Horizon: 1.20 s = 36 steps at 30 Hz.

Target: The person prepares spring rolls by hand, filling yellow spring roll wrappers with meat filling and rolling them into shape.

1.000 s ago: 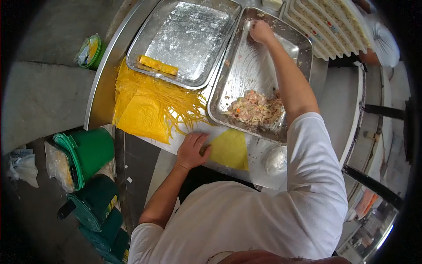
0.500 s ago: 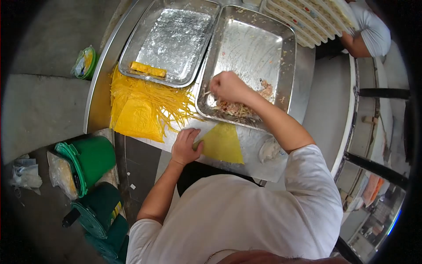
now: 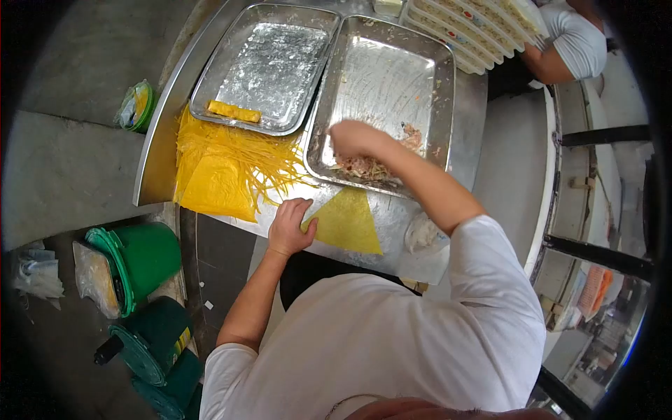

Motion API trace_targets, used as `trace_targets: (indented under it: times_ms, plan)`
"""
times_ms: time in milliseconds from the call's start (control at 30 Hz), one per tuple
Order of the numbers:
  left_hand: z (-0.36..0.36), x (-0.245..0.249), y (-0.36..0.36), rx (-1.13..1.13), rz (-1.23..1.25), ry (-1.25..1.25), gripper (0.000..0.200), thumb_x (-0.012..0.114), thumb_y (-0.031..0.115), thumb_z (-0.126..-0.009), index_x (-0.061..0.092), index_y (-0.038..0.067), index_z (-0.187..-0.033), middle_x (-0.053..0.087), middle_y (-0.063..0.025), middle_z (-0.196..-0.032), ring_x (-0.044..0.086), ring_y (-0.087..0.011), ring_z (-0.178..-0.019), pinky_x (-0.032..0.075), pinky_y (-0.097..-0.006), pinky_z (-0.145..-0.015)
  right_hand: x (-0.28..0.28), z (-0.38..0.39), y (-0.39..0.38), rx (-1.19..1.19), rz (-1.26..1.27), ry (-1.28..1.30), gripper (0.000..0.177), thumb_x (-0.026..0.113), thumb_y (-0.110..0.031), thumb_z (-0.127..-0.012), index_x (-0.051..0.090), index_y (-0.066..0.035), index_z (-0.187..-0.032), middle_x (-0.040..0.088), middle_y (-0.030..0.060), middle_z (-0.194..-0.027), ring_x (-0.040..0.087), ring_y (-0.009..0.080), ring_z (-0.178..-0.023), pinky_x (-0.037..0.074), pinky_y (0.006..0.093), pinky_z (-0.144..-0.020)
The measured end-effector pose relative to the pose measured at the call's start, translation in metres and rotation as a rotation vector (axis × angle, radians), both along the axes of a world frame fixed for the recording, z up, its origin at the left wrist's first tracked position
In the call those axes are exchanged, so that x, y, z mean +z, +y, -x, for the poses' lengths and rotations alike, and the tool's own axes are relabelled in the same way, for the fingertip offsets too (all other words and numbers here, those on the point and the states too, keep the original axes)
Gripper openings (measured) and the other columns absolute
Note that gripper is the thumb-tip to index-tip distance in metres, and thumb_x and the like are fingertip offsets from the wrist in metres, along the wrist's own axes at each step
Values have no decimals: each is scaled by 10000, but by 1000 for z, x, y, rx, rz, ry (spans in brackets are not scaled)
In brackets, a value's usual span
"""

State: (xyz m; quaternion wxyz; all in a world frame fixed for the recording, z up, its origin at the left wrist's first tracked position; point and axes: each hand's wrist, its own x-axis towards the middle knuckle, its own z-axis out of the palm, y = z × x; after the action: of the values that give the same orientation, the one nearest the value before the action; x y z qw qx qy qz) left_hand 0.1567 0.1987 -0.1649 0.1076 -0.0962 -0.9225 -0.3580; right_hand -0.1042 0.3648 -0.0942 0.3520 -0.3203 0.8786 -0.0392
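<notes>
A yellow triangular sheet (image 3: pixel 348 222) lies flat on the metal table. My left hand (image 3: pixel 292 227) rests at its left corner, fingers spread. Over the near left part of a metal tray (image 3: pixel 449 105) is my right hand (image 3: pixel 355 138), its fingers closed and pointing down; whatever is between them is hidden. Shredded filling (image 3: pixel 367 170) lies just below this hand. A stack of yellow sheets (image 3: pixel 218 187) with frayed strips sits left of my left hand. Behind the stack, a second tray (image 3: pixel 323 35) holds a yellow roll (image 3: pixel 234 111).
Stacked trays of food (image 3: pixel 465 35) stand at the back right, beside another person's arm (image 3: pixel 549 64). A small white bowl (image 3: pixel 423 234) is near the table's front edge. Green buckets (image 3: pixel 143 259) stand on the floor at left.
My right hand has shifted slightly left and down over the filling. The whole view has moved a little. My left hand stays by the triangular sheet's corner.
</notes>
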Motion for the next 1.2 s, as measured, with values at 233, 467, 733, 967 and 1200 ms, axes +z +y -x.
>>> trace_targets:
  times_ms: [233, 467, 733, 967, 1200]
  plan:
    - [-1, -1, 0, -5, -9, 5, 454, 821, 90, -791, 688, 30, -1221, 663, -176, -1146, 646, -375, -1084, 546, -438, -962, 48, -28, 89, -360, 250, 137, 296, 612, -205, -967, 780, 15, -1072, 750, 291, -1093, 721, 443, -1066, 552, 509, -986]
    - [-1, -5, 1, -13, -16, 31, 414, 813, 123, -819, 689, 45, -1206, 654, -155, -1141, 629, -363, -1090, 533, -447, -958, 52, -43, 119, -368, 206, 73, 301, 647, -233, -961, 777, 18, -1065, 750, 288, -1068, 734, 420, -999, 577, 480, -933]
    - [-1, -7, -3, -24, -13, 22, 402, 806, 123, -825, 685, 46, -1200, 645, -154, -1138, 626, -362, -1072, 529, -448, -951, 13, -30, 147, -410, 136, 60, 275, 619, -178, -927, 785, 27, -1006, 742, 308, -1053, 736, 459, -961, 582, 516, -877]
    - [-2, -9, -4, -47, -31, 56, 389, 801, 124, -828, 688, 44, -1192, 639, -150, -1134, 625, -357, -1055, 529, -449, -932, 18, -16, 132, -404, 109, 185, 282, 622, -187, -924, 781, 3, -1059, 770, 262, -1019, 752, 427, -930, 588, 495, -870]
    - [0, -11, -4, -27, -55, 45, 320, 803, 114, -825, 708, 38, -1121, 652, -146, -1111, 640, -352, -1021, 540, -446, -903, 29, -2, 81, -289, 141, -81, 306, 635, -135, -879, 810, -46, -1114, 797, 199, -962, 755, 332, -843, 587, 438, -837]
